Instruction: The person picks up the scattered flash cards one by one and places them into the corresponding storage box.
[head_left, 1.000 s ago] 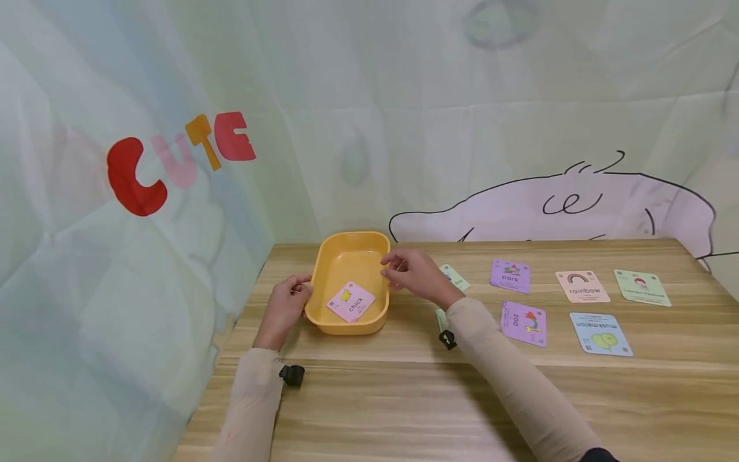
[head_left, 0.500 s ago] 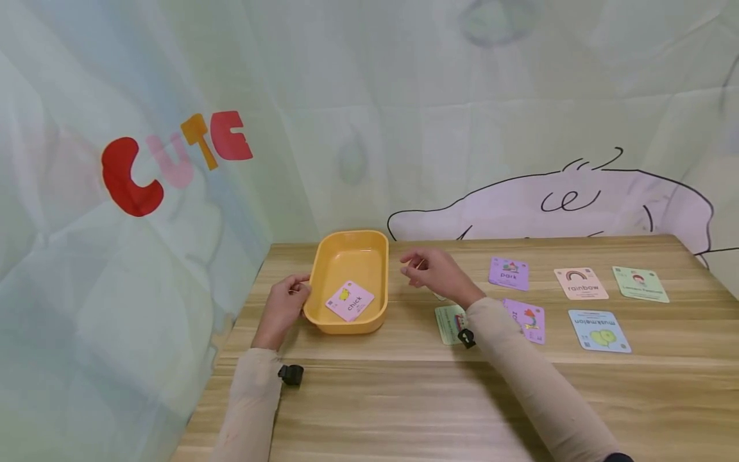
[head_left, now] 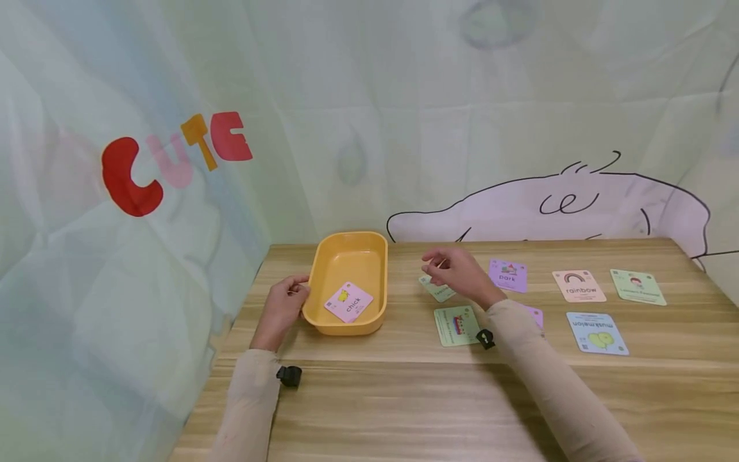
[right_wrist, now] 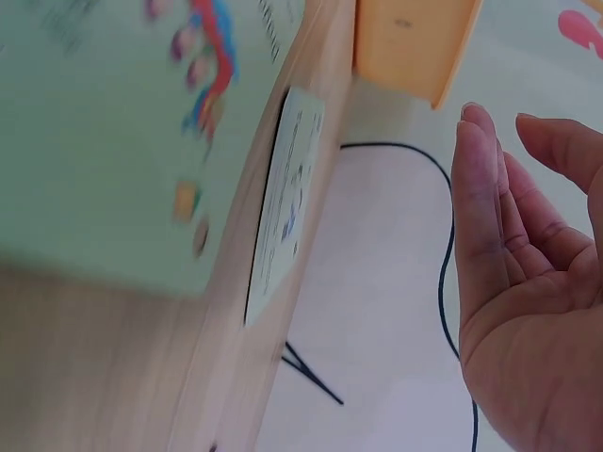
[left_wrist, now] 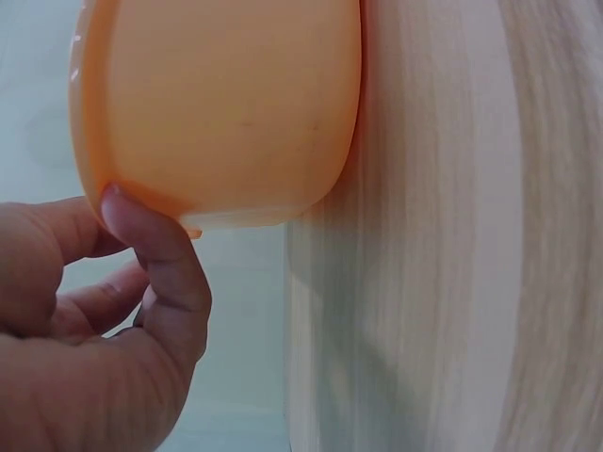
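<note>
Head view: L grip (head_left: 282,307) snug on smooth, rounded tray (head_left: 358,264); R grip (head_left: 458,274) loose nr flat grn card (head_left: 437,290)

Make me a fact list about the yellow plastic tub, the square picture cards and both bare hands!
Yellow plastic tub: on the wood-grain table
Inside tub: one pink chick card
Left hand: pinches the tub's rim
Right hand: holds nothing, apart from the tub
Cards outside: three green, two purple, one peach rainbow, one blue muskmelon

Chick card (head_left: 349,302) in yel tray (head_left: 359,266)
</note>
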`<move>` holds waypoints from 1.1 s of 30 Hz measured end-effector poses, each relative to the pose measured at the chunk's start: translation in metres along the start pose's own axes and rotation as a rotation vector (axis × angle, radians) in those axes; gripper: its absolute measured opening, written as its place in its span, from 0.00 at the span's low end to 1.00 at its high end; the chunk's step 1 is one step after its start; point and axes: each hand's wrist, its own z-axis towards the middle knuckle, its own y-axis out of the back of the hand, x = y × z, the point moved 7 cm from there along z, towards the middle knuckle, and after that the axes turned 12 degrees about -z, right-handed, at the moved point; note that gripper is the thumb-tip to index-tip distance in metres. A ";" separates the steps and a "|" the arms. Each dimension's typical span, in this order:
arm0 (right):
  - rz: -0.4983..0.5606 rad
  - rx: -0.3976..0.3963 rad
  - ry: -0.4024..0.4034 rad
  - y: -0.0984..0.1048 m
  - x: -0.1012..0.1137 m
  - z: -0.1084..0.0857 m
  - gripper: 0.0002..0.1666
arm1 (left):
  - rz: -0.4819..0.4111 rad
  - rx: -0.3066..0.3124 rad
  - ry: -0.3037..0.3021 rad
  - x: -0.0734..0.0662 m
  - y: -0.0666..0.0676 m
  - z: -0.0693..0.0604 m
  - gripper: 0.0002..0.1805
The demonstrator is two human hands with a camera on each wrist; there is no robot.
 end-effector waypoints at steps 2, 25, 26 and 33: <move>-0.008 -0.013 -0.010 0.004 -0.005 -0.002 0.18 | -0.002 0.005 -0.004 0.000 0.000 0.000 0.20; -0.121 -0.072 -0.142 0.064 -0.053 -0.033 0.21 | -0.004 0.011 -0.004 -0.001 0.001 0.000 0.21; -0.127 -0.075 -0.146 0.067 -0.054 -0.035 0.20 | -0.005 0.012 -0.003 -0.001 0.001 0.000 0.21; -0.190 -0.087 -0.170 0.092 -0.067 -0.045 0.22 | -0.011 0.005 0.015 0.002 0.001 0.000 0.20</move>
